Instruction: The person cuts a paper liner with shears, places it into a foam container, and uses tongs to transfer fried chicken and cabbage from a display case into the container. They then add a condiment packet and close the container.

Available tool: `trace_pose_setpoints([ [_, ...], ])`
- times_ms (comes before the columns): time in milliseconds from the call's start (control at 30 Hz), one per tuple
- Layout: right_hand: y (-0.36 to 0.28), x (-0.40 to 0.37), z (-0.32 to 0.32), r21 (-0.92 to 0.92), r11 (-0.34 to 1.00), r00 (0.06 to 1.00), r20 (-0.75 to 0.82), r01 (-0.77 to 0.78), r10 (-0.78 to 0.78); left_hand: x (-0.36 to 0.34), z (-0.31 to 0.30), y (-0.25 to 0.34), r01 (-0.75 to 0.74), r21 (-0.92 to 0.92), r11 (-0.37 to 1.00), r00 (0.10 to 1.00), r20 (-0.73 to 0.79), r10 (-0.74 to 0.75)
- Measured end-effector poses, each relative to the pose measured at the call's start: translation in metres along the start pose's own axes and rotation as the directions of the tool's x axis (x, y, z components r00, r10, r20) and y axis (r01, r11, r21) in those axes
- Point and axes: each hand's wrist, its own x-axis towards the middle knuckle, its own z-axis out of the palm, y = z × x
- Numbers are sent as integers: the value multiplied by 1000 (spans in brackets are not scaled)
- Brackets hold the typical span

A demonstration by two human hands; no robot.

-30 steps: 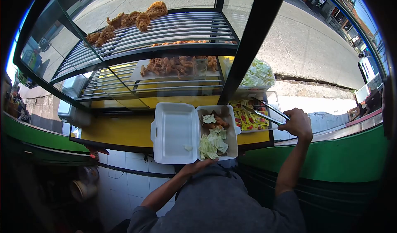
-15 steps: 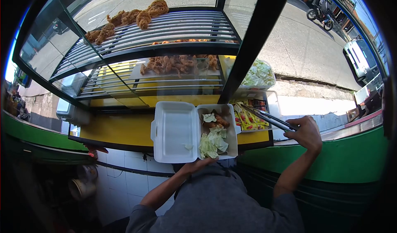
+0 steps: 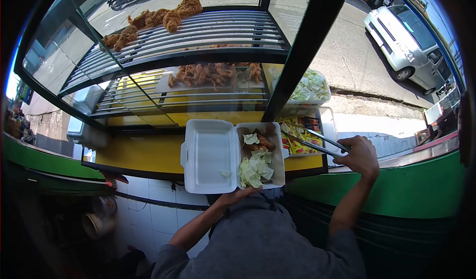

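Observation:
An open white foam box (image 3: 210, 155) lies across the yellow counter's front edge, and my left hand (image 3: 239, 195) holds it from below at the near side. Its right half contains shredded cabbage (image 3: 256, 169) and brown fried chicken (image 3: 267, 144) on brown paper. My right hand (image 3: 361, 156) is closed around metal tongs (image 3: 325, 145). The parted tips of the tongs are over yellow and red sachets (image 3: 297, 136) in a clear plastic tray (image 3: 327, 123), right of the box.
Fried chicken pieces (image 3: 171, 19) lie on the slatted upper shelf (image 3: 213, 31) of a glass case. More chicken (image 3: 203, 75) sits below. A tub of cabbage (image 3: 311, 86) stands behind a black post (image 3: 297, 56). Closed foam boxes (image 3: 82, 130) are stacked at left.
My right hand has moved slightly left, and the tongs have spread wider over the sachets. Outside, a white van has come further into view and a motorcycle has appeared.

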Motion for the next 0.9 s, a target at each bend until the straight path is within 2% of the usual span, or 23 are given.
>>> trace_pose_setpoints([
  [67, -12, 15, 11, -46, 998, 997, 59, -48, 51, -1, 2, 6, 1, 0, 1000, 1000, -8, -1],
  [167, -4, 26, 28, -92, 996, 1000, 11, -18, 19, 0, 1, 4, 36, 2, 999, 999, 3, -36],
  [267, -10, 18, 16, -67, 997, 998, 26, -48, 50, 4, -3, -2, 80, 27, 996, 996, 34, -81],
  [367, -4, 0, -3, 12, 1000, 1000, 0, -11, 11, 3, -3, 0, 60, 29, 998, 998, 22, -60],
  [400, 8, -8, -3, 65, 996, 997, -53, 61, -58, 3, -1, 4, 45, 23, 999, 999, 14, -45],
  [500, 20, -40, -19, 314, 931, 983, -76, 185, -170, 3, -2, 2, 41, 21, 999, 999, -4, -41],
  [600, 14, -59, -37, 289, 939, 978, 44, 184, -205, 4, -1, -1, -21, 33, 999, 999, -24, 22],
  [700, 4, -58, -35, 258, 941, 967, 69, 221, -246, 4, -2, -4, -63, 65, 996, 998, -20, 64],
  [800, -7, -42, -19, 187, 917, 935, -41, 352, -351, 2, -2, 4, 2, 80, 997, 1000, -16, 0],
  [900, -29, -23, -9, 84, 931, 935, -45, 354, -351, 2, -1, 1, 33, 57, 998, 999, -32, -32],
])
